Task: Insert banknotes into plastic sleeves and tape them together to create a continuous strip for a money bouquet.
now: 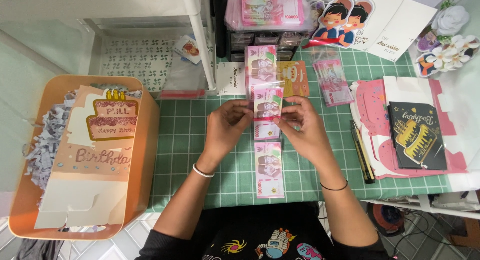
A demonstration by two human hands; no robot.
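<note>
Peach bin (145, 155) at left holding a birthday card box (95, 145) and shredded paper (42, 140). Left hand (227, 127) and right hand (300, 127) pinching a sleeved banknote strip (266, 140) over the green cutting mat (185, 140); fingertips partly hidden.

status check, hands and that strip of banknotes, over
Left hand and right hand both pinching banknote strip mid-length. Strip lies along green mat. Nothing between the hands.

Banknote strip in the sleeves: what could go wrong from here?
1. The banknote strip is pinched only mid-length by the left hand and right hand; its free ends could skew or fold.
2. The lower end reaches the green mat edge and may slide off.
</note>
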